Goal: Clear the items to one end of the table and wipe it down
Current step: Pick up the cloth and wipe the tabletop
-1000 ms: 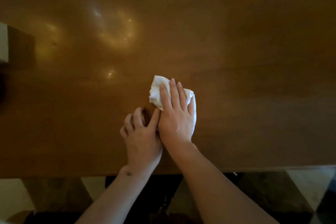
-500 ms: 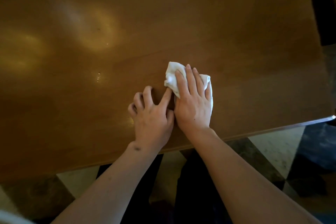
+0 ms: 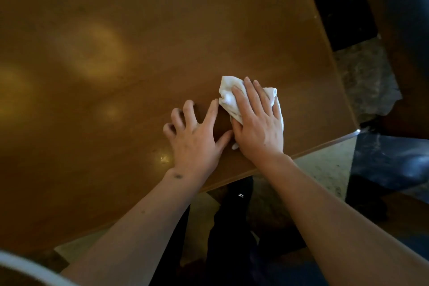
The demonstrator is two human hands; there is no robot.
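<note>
A crumpled white cloth [image 3: 226, 93] lies on the brown wooden table [image 3: 139, 42] near its front right corner. My right hand [image 3: 257, 123] presses flat on the cloth, fingers together, covering most of it. My left hand [image 3: 197, 137] rests beside it on the bare wood, fingers spread and slightly curled, its thumb touching the right hand. It holds nothing.
The table's front edge [image 3: 325, 144] and right corner [image 3: 357, 131] lie close to my hands. Beyond the right edge are tiled floor [image 3: 369, 81] and a dark object [image 3: 343, 7]. My dark-clothed legs [image 3: 229, 227] stand below the edge.
Both hands and the cloth have slid to the right along the table towards its corner. My view has swung right, bringing the table's right edge into sight.
</note>
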